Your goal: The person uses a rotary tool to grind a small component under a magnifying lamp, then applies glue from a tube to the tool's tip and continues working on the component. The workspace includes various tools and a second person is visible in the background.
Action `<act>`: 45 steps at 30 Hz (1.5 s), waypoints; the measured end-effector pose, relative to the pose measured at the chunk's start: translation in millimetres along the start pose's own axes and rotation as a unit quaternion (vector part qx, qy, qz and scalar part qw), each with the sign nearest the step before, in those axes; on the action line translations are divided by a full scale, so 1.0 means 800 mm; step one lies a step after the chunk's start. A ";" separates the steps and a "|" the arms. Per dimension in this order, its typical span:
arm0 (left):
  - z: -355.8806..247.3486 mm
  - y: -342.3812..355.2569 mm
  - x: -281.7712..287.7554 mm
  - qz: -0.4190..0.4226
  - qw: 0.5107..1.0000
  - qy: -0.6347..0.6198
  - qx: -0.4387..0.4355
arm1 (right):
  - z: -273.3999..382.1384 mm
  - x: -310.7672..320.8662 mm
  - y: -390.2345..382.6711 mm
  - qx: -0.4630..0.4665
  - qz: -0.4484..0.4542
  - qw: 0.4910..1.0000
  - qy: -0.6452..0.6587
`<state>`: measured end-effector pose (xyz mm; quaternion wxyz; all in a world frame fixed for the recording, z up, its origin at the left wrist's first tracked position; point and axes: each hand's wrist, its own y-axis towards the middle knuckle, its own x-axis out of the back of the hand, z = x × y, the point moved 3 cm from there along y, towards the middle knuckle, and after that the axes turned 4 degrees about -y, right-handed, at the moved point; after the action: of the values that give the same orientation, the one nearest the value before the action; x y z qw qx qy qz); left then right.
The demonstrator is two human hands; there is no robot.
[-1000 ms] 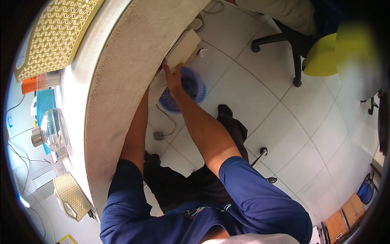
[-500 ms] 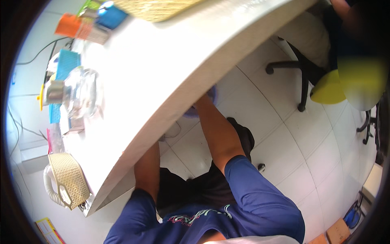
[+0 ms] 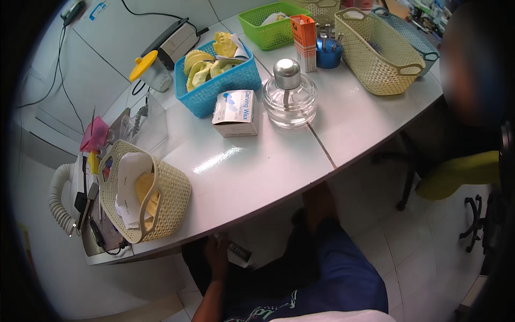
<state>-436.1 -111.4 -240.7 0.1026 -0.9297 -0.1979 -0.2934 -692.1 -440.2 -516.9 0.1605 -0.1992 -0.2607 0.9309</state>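
Note:
Below the table's front edge, my left hand [image 3: 216,251] is closed by my lap. Its fingers grip a small black-and-white item [image 3: 240,251] with a printed dark band; its exact kind is hard to make out in the shade. My right forearm [image 3: 319,203] reaches forward under the tabletop, and the hand at its end is hidden. Above my left hand, on the table's near left corner, stands a cream woven basket [image 3: 173,194] with white papers and a yellowish piece inside.
On the white table [image 3: 257,177] stand a glass burner with a metal cap [image 3: 289,102], a white box [image 3: 236,114], a blue basket of yellow casts [image 3: 214,86], a green basket [image 3: 268,35], an orange box [image 3: 304,43] and another cream basket [image 3: 375,59]. A person [image 3: 472,80] sits at right.
My view has lifted and turned from the floor to the tabletop. My left hand has come out from under the table edge with the black-and-white item. My right hand stays hidden beneath.

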 end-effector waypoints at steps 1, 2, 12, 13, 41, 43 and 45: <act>0.020 -0.015 0.001 -0.020 0.994 -0.102 0.018 | -0.001 -0.007 -0.012 0.002 0.004 1.000 -0.021; 0.044 -0.027 -0.005 -0.035 0.978 -0.200 0.039 | -0.006 -0.017 -0.024 -0.001 0.009 0.999 -0.040; 0.056 -0.081 0.024 0.092 0.958 -0.261 0.077 | -0.060 -0.126 -0.272 0.148 0.308 0.761 -0.552; 0.067 -0.091 0.042 0.077 0.965 -0.239 0.075 | -0.058 -0.155 -0.342 0.265 0.328 0.616 -0.666; 0.005 -0.396 0.166 -0.031 0.967 -0.016 -0.254 | 0.000 0.021 -0.833 0.378 0.346 0.654 -0.557; 0.008 -0.402 0.175 0.038 0.970 -0.051 -0.234 | 0.004 0.028 -0.846 0.380 0.370 0.643 -0.553; 0.008 -0.411 0.182 0.107 0.970 -0.105 -0.191 | 0.006 0.035 -0.855 0.395 0.400 0.635 -0.531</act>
<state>-464.8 231.3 -136.1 -0.0671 -0.9734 -0.0473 -0.2139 -585.6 125.0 -145.0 -0.3299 0.3267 0.1965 0.8636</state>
